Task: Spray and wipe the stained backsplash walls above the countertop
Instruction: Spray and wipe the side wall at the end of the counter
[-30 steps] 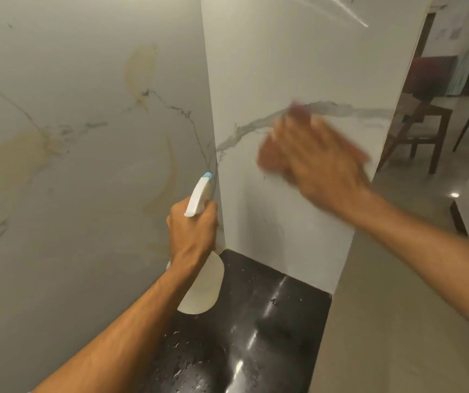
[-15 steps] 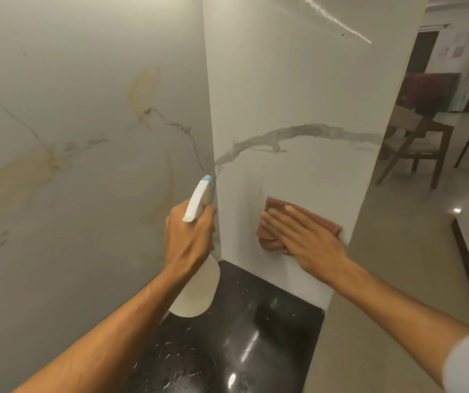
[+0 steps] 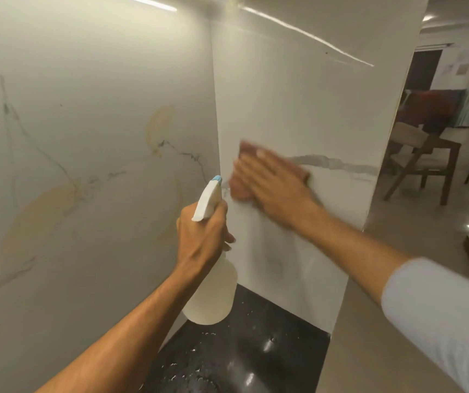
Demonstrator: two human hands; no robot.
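Right hand [image 3: 273, 182] flat, pressing the cloth [image 3: 243, 165] on the wall [image 3: 298, 109] to scrub — left hand [image 3: 202, 236] grips the spray bottle [image 3: 213, 293], ready to spray.

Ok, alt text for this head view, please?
A right hand presses a reddish cloth flat on the white wall, blurred. The left hand grips a spray bottle over a wet black countertop; yellowish stains mark the left wall.

One head-worn camera looks forward and slightly down into the corner where the backsplash walls [image 3: 284, 95] meet. It is near them, with the countertop [image 3: 256, 355] at the bottom.
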